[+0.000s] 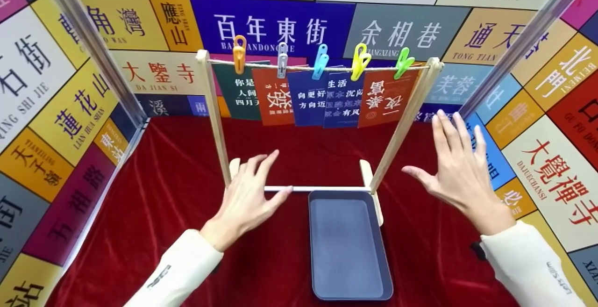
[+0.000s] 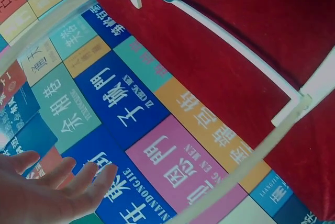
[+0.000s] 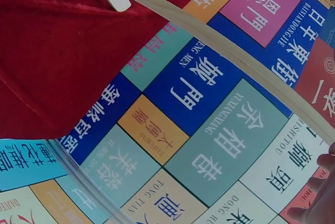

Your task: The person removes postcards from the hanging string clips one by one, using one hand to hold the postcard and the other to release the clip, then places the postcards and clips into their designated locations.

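Observation:
My left hand (image 1: 250, 197) hovers in front of the left post of a wooden rack (image 1: 215, 120), fingers spread and holding nothing. To the right of the rack, my right hand (image 1: 462, 171) is raised with straight fingers and thumb apart, also empty. A string (image 1: 343, 69) runs between the tops of the posts. Clothespins in orange (image 1: 239, 57), grey (image 1: 282, 61), blue (image 1: 320, 64), yellow (image 1: 359, 64) and green (image 1: 403, 64) pin a row of cards to it: a green card (image 1: 236, 103), red cards (image 1: 390, 110) and blue cards (image 1: 306, 113), some overlapping.
A grey-blue rectangular tray (image 1: 348, 246) lies before the rack's right foot, nothing in it. Dark red cloth (image 1: 271, 260) covers the table. Panels printed with Chinese place names (image 1: 271, 24) stand behind and on both sides, with clear corner posts (image 1: 518, 40).

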`<control>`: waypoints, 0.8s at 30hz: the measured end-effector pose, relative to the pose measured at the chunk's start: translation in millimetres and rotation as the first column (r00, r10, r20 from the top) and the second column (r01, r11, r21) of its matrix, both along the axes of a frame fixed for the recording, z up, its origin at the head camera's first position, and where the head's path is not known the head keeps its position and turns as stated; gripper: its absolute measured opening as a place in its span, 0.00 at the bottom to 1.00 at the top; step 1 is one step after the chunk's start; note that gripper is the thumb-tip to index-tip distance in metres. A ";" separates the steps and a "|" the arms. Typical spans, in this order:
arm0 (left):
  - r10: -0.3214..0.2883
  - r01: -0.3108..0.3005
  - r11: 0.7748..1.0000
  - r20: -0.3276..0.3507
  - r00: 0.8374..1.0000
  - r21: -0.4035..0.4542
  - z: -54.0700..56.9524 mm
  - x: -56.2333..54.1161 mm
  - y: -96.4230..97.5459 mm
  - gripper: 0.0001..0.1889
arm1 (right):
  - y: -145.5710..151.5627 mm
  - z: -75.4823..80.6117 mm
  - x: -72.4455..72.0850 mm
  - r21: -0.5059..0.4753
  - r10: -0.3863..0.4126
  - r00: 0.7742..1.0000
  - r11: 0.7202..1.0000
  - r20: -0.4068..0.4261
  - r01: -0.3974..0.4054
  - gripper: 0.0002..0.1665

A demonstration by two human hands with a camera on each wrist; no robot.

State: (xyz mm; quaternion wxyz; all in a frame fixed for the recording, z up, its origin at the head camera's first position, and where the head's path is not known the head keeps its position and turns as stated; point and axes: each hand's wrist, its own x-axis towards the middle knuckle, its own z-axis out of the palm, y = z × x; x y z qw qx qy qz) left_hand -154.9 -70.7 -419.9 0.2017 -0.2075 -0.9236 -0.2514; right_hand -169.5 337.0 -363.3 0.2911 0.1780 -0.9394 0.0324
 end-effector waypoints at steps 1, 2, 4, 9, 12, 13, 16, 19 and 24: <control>0.005 -0.005 1.000 0.003 1.000 -0.005 1.2 -0.2 2.1 0.39 | -0.4 1.7 -0.1 -0.002 0.003 1.000 1.000 0.001 -0.003 0.63; 0.011 -0.011 1.000 0.009 1.000 -0.009 2.5 -0.4 4.2 0.39 | -1.0 3.5 -0.3 -0.006 0.007 1.000 1.000 0.002 -0.007 0.63; 0.011 -0.012 1.000 0.047 0.999 0.008 5.0 -0.6 8.4 0.39 | -2.1 7.3 -0.8 -0.013 0.015 1.000 1.000 -0.002 -0.015 0.63; -0.036 0.011 0.990 0.176 0.984 0.140 10.1 -0.8 18.0 0.39 | -4.0 16.2 -1.9 -0.026 0.027 1.000 0.999 -0.010 -0.027 0.64; -0.058 0.020 0.982 0.196 0.979 0.187 12.1 -1.4 22.6 0.38 | -4.4 21.2 -2.4 -0.030 0.030 1.000 0.999 -0.004 -0.030 0.64; -0.062 0.023 0.980 0.194 0.979 0.196 12.4 -1.9 24.0 0.38 | -4.4 22.8 -2.7 -0.030 0.032 0.999 0.999 -0.005 -0.032 0.64; -0.076 0.034 0.975 0.186 0.980 0.218 13.8 -3.3 28.2 0.37 | -5.2 28.0 -4.1 -0.037 0.041 0.999 0.998 -0.012 -0.041 0.65; -0.090 0.040 0.967 0.192 0.977 0.251 15.5 -5.7 32.6 0.36 | -7.1 33.9 -6.7 -0.048 0.055 0.998 0.997 -0.032 -0.057 0.65; -0.124 0.052 0.943 0.202 0.971 0.328 19.9 -9.3 41.3 0.35 | -10.7 44.5 -11.7 -0.072 0.083 0.996 0.994 -0.046 -0.086 0.64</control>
